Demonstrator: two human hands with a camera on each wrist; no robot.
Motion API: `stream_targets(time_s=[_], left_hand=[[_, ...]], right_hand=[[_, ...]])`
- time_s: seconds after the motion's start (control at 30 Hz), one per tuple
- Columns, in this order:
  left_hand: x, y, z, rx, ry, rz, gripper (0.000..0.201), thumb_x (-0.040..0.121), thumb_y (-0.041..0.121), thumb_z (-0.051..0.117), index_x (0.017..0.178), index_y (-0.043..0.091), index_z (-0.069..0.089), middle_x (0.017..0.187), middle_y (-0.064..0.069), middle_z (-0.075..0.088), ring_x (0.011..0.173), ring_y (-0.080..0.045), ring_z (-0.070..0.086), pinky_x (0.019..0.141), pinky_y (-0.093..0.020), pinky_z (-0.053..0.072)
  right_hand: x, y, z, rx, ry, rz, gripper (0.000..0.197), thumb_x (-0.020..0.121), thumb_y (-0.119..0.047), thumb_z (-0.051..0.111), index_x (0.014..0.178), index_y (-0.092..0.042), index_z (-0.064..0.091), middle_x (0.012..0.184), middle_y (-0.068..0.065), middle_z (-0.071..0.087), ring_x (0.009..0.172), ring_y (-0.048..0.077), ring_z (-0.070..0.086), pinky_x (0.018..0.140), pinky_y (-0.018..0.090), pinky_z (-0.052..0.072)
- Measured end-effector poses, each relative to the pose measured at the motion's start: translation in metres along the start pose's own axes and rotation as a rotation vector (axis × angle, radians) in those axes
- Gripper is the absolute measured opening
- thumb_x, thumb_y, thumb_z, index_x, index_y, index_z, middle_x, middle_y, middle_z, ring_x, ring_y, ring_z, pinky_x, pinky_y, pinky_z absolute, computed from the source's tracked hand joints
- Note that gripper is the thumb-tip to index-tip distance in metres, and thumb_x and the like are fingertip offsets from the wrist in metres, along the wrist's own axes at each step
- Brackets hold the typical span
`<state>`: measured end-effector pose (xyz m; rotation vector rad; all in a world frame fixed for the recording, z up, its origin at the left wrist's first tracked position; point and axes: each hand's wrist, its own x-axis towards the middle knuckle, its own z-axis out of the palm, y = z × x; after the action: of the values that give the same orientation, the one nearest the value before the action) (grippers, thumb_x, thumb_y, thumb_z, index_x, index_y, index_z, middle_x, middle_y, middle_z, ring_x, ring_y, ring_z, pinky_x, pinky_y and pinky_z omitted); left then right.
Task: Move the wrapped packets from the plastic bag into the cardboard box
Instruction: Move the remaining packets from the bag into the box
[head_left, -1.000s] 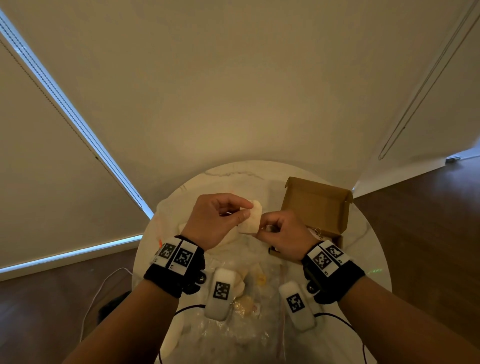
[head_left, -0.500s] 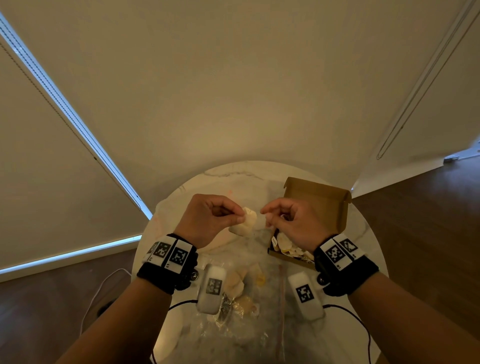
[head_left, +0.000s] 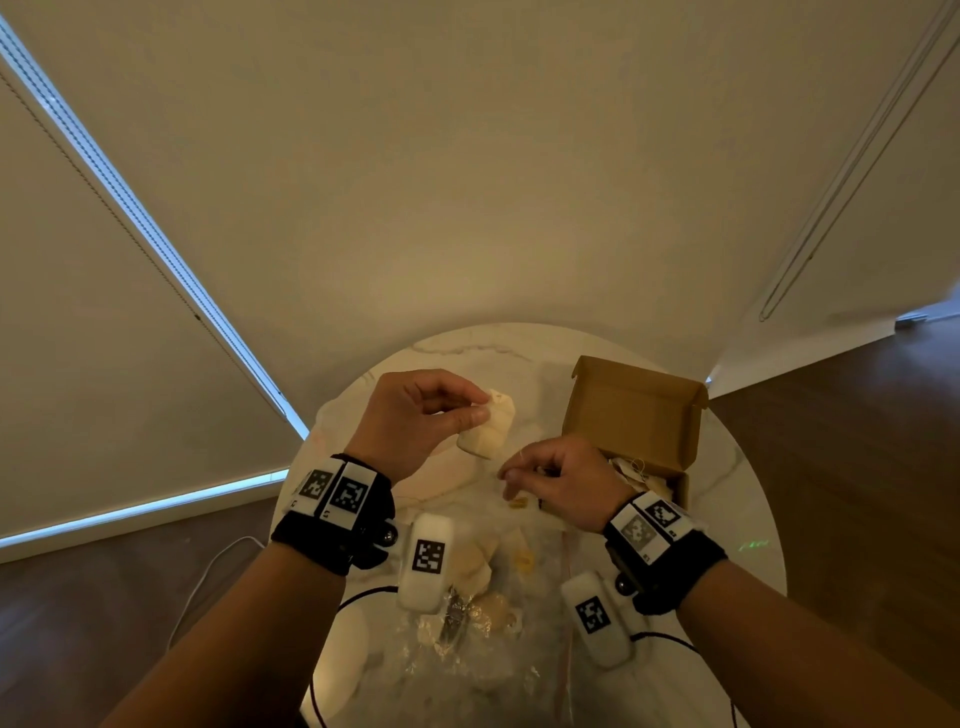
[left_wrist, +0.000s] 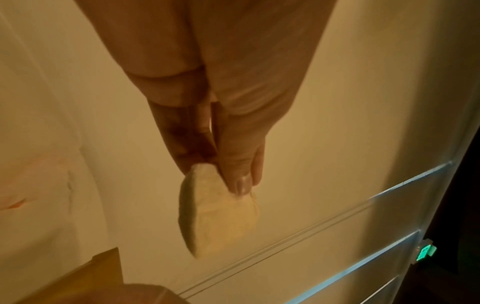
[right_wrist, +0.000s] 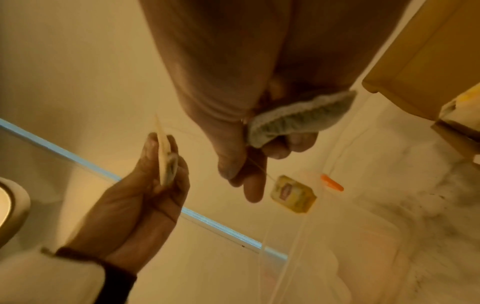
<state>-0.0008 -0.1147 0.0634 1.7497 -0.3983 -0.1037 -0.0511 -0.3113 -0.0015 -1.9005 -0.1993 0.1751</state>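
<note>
left hand (head_left: 415, 415) pinched packet (head_left: 488, 428) by its corner | right hand (right_wrist: 249, 131) held second packet (right_wrist: 298, 119), string pinched | judged light, soft, limp; grip edges

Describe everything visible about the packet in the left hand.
The packet is a small, pale cream, flat pouch with rounded edges, of what looks like soft paper or fabric. The left hand pinches its upper end between thumb and fingertips, so it hangs tilted in the air above the round marble table, left of the open cardboard box. Nothing but those fingers touches it. The left wrist view shows it slightly puffed, seen partly edge-on.
</note>
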Motion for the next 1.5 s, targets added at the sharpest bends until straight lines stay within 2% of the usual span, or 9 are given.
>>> stream_targets(time_s=[0.17,0.3,0.53,0.67,0.8,1.0,1.23,1.4,1.5], left_hand=[[-0.001,-0.016,-0.007,0.212,-0.050,-0.047,0.018,0.073,0.003,0.081,0.076,0.020,0.077,0.079,0.001,0.076,0.079,-0.021,0.071,0.075,-0.026,0.057],[-0.003,-0.028,-0.002,0.372,-0.078,-0.025,0.016,0.076,0.006,0.080,0.079,0.022,0.077,0.079,0.009,0.073,0.073,-0.009,0.067,0.070,-0.022,0.055],[0.000,-0.030,0.011,0.370,0.071,-0.007,0.019,0.078,0.003,0.077,0.089,0.018,0.076,0.087,0.013,0.068,0.073,0.007,0.062,0.066,-0.007,0.047],[0.008,-0.026,0.017,0.261,0.136,-0.032,0.019,0.078,0.005,0.077,0.089,0.022,0.076,0.096,0.007,0.073,0.074,-0.004,0.068,0.073,-0.017,0.054],[0.014,-0.018,0.022,0.140,0.146,-0.060,0.024,0.078,0.002,0.076,0.086,0.025,0.076,0.097,0.006,0.074,0.079,-0.014,0.072,0.077,-0.032,0.059],[0.020,-0.014,0.023,0.118,0.164,-0.061,0.025,0.078,0.003,0.076,0.084,0.027,0.076,0.095,0.006,0.075,0.080,-0.017,0.072,0.079,-0.039,0.059],[0.019,-0.015,0.024,0.097,0.167,-0.101,0.024,0.078,0.005,0.077,0.085,0.028,0.076,0.090,0.004,0.076,0.079,-0.017,0.072,0.075,-0.033,0.058],[0.019,-0.015,0.021,0.081,0.188,-0.111,0.024,0.078,0.006,0.077,0.085,0.029,0.076,0.085,0.002,0.076,0.079,-0.017,0.073,0.075,-0.032,0.058],[0.019,-0.017,0.021,0.078,0.200,-0.110,0.025,0.078,0.005,0.077,0.084,0.029,0.076,0.084,0.002,0.076,0.079,-0.016,0.073,0.076,-0.035,0.058]], right_hand=[[0.000,-0.001,-0.018,0.076,0.099,0.030,0.016,0.094,-0.014,0.059,0.086,-0.012,0.073,0.066,0.001,0.072,0.053,0.023,0.047,0.053,0.027,0.041],[0.002,-0.013,-0.023,0.126,0.129,0.000,0.020,0.095,-0.019,0.058,0.082,-0.018,0.073,0.063,0.008,0.071,0.056,0.030,0.048,0.057,0.038,0.040],[-0.004,-0.030,-0.016,0.182,0.054,-0.006,0.026,0.099,-0.016,0.050,0.084,-0.011,0.071,0.061,0.016,0.069,0.049,0.015,0.052,0.051,0.020,0.044],[-0.003,-0.020,-0.008,0.159,-0.035,0.059,0.027,0.100,-0.015,0.049,0.085,-0.006,0.070,0.070,0.018,0.071,0.047,0.013,0.048,0.049,0.019,0.043],[-0.001,-0.006,-0.002,0.075,-0.079,0.102,0.028,0.100,-0.017,0.050,0.088,-0.003,0.072,0.077,0.007,0.075,0.049,0.012,0.048,0.049,0.020,0.043],[-0.005,0.002,-0.003,-0.109,-0.037,0.077,0.024,0.097,-0.019,0.055,0.093,-0.008,0.076,0.052,-0.028,0.058,0.041,0.002,0.045,0.049,0.015,0.039],[-0.010,0.001,-0.004,0.012,-0.099,0.114,0.019,0.096,-0.013,0.055,0.096,-0.004,0.073,0.089,0.009,0.074,0.048,-0.002,0.052,0.048,0.015,0.041],[-0.014,0.000,-0.005,0.007,-0.151,0.106,0.028,0.088,0.009,0.050,0.108,0.001,0.069,0.097,0.015,0.073,0.054,-0.006,0.057,0.053,0.009,0.041],[-0.017,-0.002,-0.005,-0.102,-0.155,0.041,0.028,0.090,0.005,0.051,0.108,-0.005,0.069,0.093,0.006,0.076,0.071,0.000,0.065,0.066,0.013,0.049]])
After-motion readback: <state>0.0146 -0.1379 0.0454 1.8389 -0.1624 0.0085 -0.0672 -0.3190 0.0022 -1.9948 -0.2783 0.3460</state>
